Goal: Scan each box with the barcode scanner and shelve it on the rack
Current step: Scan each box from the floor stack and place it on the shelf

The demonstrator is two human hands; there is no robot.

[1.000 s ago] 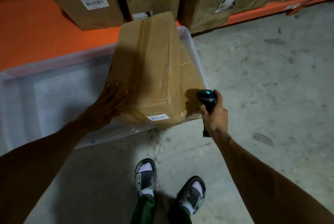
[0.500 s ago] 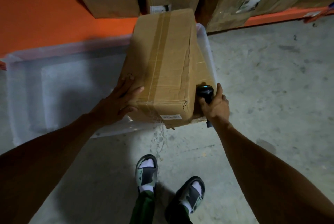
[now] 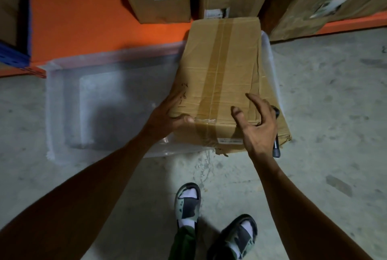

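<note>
Our left hand [image 3: 167, 114] lies flat and spread against the box's [image 3: 224, 79] near corner at nine o'clock, thumb hooked on its front edge. Our right hand [image 3: 258, 125] hovers at its three o'clock side, fingers splayed, the barcode scanner [image 3: 276, 144] tucked behind the palm. The box sits tilted in the clear bin [image 3: 94, 100] at its right end, on the floor below the orange rack [image 3: 83, 14]. We should seat both palms low on opposite sides, keep the scanner pinned, then lift level toward the rack's free space at eleven o'clock.
</note>
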